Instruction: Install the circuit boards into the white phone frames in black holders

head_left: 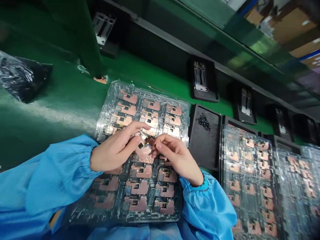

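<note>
Above the middle of a clear plastic tray (183, 213), my left hand (118, 145) pinches a small copper-coloured circuit board (145, 151) between thumb and fingers. My right hand (175, 153) is closed at the board's right edge, thumb and forefinger pressed together. Anything between those fingertips is too small to make out. Rows of similar circuit boards (141, 171) lie in the tray's pockets below and around both hands. Part of the tray is covered by my hands and blue sleeves.
Right of the tray sits a black tray (205, 146) with a pile of tiny black parts (203, 121). Further right are more clear trays of boards (247, 160). Black fixtures holding phone frames (200, 76) line the back. A black plastic bag (22, 76) lies left, near a green post (82, 40).
</note>
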A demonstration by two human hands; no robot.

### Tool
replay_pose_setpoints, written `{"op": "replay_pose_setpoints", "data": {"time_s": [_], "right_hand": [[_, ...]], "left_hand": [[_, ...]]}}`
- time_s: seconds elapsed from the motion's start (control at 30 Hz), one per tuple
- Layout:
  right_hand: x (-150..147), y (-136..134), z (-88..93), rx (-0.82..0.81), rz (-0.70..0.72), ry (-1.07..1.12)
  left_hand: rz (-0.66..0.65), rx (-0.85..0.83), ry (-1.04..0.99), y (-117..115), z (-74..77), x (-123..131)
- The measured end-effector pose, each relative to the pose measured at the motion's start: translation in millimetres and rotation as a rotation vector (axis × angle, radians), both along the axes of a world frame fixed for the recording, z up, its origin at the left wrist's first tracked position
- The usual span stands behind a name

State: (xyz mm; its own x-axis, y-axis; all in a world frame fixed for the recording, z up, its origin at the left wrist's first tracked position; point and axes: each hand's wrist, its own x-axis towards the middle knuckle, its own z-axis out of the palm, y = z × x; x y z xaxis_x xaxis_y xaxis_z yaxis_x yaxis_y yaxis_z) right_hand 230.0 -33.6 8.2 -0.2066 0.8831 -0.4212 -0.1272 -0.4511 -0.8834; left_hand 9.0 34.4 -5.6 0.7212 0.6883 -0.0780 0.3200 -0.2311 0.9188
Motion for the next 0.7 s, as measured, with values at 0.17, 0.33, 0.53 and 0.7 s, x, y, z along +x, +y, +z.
{"op": "replay_pose_setpoints", "data": {"time_s": [0.17, 0.33, 0.53, 0.7], "right_hand": [[-6, -2, -1.2, -0.031, 0.021, -0.029], [-11, -4, -6.9, -0.048, 0.006, -0.03], [-14, -9, -9.7, -0.02, 0.023, -0.08], [-15, -13, -4.6, 0.171, 0.134, -0.496]], "left_hand": [[-0.015, -0.025, -0.038, 0, -3.5, 1], [-0.023, -0.008, -0.007, -1, -3.8, 2], [-0.033, -0.038, -0.002, 1, -2.6, 2], [-0.07, -0.07, -0.013, 1, -5.2, -2]]}}
